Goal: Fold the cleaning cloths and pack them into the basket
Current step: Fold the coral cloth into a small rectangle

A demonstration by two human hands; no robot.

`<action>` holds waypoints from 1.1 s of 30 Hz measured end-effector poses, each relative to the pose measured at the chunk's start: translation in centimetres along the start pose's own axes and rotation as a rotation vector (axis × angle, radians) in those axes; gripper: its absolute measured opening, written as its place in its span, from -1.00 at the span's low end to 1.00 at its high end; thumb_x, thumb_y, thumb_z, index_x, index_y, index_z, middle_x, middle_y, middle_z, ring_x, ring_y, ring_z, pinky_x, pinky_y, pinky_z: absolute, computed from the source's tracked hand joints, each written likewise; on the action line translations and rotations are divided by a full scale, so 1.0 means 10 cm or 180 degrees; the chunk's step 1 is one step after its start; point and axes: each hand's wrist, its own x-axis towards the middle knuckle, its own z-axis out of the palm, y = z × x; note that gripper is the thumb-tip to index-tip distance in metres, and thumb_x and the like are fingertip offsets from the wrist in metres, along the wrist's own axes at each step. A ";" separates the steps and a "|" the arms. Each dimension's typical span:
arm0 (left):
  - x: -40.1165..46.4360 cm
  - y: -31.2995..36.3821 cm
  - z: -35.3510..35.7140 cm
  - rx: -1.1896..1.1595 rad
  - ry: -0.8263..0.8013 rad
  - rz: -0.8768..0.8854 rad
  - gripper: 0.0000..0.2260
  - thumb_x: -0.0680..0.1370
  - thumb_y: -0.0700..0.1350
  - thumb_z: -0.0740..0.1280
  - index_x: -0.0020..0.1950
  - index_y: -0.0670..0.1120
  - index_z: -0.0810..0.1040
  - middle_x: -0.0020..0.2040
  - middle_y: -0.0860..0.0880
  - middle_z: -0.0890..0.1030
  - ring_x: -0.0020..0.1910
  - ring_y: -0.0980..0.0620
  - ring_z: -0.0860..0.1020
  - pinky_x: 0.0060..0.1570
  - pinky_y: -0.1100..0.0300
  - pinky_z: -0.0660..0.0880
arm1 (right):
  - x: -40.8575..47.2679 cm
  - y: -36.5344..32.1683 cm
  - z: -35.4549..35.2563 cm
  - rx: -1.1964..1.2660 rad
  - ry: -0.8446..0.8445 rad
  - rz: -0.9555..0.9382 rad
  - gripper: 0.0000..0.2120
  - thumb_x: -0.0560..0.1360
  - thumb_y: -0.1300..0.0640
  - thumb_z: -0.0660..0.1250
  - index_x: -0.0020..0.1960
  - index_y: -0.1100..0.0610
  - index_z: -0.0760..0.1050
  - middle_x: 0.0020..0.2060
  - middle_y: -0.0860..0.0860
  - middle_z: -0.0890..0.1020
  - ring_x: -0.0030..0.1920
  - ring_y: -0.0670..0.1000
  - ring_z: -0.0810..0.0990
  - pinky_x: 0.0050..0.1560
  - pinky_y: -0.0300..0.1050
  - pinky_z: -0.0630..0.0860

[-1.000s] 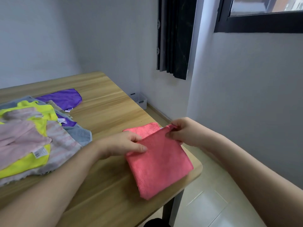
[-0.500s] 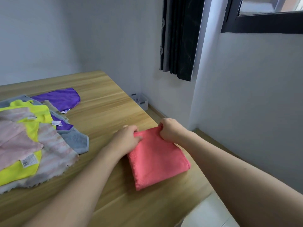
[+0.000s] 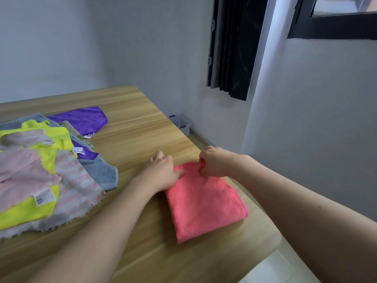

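A folded coral-pink cloth [image 3: 204,203] lies flat near the right edge of the wooden table [image 3: 138,127]. My left hand [image 3: 163,172] rests on the cloth's far left corner, thumb pressing the fabric and fingers stretched onto the wood. My right hand [image 3: 214,162] pinches the far right corner with curled fingers. A loose pile of cloths covers the left side: yellow [image 3: 26,211], pale pink [image 3: 22,174], striped pink [image 3: 75,186], grey [image 3: 102,172] and purple [image 3: 83,119]. A small white basket [image 3: 180,123] stands on the floor beyond the table, by the wall.
The table's right edge runs just beside the pink cloth, with tiled floor [image 3: 275,268] below. A dark curtain [image 3: 234,48] hangs on the wall ahead. Bare wood lies between the pile and the pink cloth.
Both hands carried the cloth's near half over to the far edge and laid it down, so the pink cloth is folded smaller. The view shifted slightly toward the table.
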 end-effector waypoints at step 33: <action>-1.29 -0.15 -0.19 -0.0078 -0.1023 0.1176 -0.83 0.45 -0.04 0.33 0.02 0.01 0.49 0.00 0.01 0.60 -0.02 0.01 0.56 0.04 0.03 0.50 | -1.51 -0.26 -0.03 0.0740 -0.0327 -0.0358 -0.81 0.42 0.13 0.34 -0.26 0.03 0.33 -0.29 0.04 0.49 -0.31 0.06 0.47 -0.32 -0.08 0.42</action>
